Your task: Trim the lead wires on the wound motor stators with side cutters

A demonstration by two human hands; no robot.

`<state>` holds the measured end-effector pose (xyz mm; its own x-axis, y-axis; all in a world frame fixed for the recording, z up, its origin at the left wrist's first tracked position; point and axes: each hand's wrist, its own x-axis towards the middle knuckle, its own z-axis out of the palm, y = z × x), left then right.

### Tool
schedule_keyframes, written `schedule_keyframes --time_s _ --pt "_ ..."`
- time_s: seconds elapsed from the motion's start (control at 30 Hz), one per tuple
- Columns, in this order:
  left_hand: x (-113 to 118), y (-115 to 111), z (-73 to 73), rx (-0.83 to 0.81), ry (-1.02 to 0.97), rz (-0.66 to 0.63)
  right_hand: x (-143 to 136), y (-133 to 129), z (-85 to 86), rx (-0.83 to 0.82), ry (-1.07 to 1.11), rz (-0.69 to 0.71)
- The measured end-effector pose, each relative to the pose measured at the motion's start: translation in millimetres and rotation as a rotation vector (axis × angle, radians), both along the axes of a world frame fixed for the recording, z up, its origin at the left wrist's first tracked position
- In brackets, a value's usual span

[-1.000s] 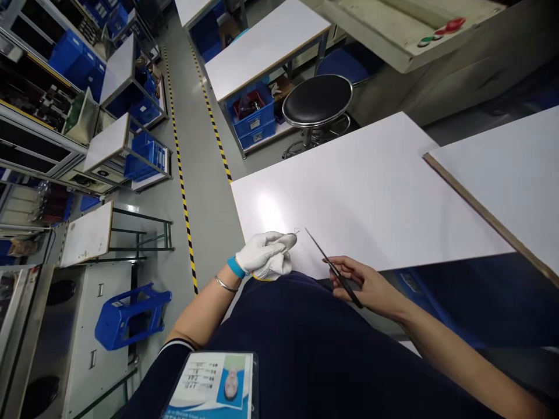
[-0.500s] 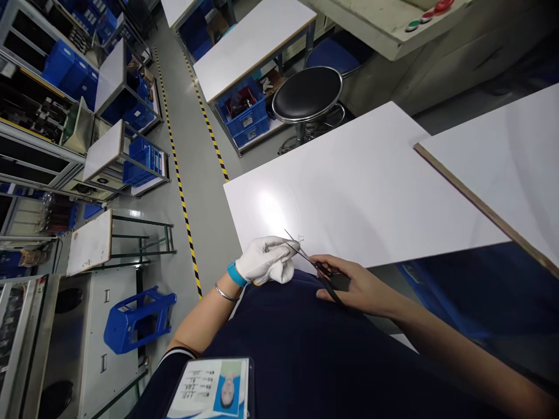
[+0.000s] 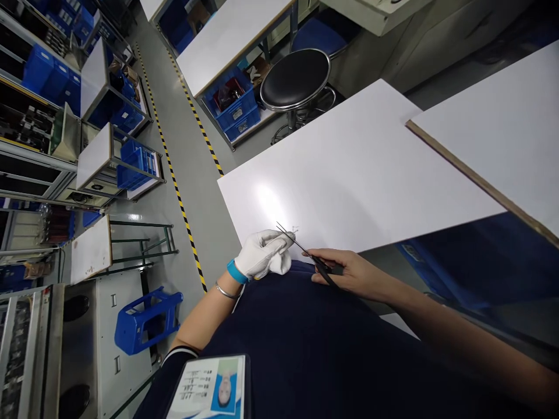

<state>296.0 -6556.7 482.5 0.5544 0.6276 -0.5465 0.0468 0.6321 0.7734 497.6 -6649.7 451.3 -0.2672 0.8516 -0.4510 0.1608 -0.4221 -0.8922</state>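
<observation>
My left hand [image 3: 262,253] wears a white glove, and its thumb and fingers pinch together above the near edge of the table. A small greyish piece [image 3: 290,235] shows at the pinch, too small to name, with thin pale strands [image 3: 296,228] sticking out past it. My bare right hand [image 3: 349,272] is closed around the black handles of a pair of scissors [image 3: 321,266]. Their slim blades run up and left across the gloved fingertips, nearly together. Loose white glove fabric [image 3: 280,263] bunches below the left fingers.
Under both hands lies the white table [image 3: 349,169], its near edge close to my body. A second white board with a brown edge [image 3: 471,174] adjoins it on the right. Beyond stand a black round stool [image 3: 297,78] and blue bins [image 3: 238,110]. A blue plastic stool [image 3: 146,320] is at left.
The scissor blades, spread apart before, have come nearly together at the left fingertips. Both hands appear slightly further left in view, and the camera has shifted.
</observation>
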Motion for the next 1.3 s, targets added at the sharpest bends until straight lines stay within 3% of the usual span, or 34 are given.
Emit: schedule_keyframes --time_s 0.43,0.83,0.97,1.3 --pt "6.1 -7.3 -5.5 -0.013 0.028 -0.025 0.2 -11.7 -10.8 -0.121 0.114 -0.051" --pt "19.7 -3.0 -46.8 -0.02 0.197 -0.053 7.6 -21.0 -37.3 -0.227 0.249 -0.107" --pt "25.8 -2.5 -59.8 -0.025 0.237 -0.071 10.3 -20.7 -39.8 -0.222 0.205 -0.068" --pt "29.3 -1.3 -65.8 -0.013 0.3 -0.139 13.0 -22.7 -39.3 -0.228 0.219 -0.086"
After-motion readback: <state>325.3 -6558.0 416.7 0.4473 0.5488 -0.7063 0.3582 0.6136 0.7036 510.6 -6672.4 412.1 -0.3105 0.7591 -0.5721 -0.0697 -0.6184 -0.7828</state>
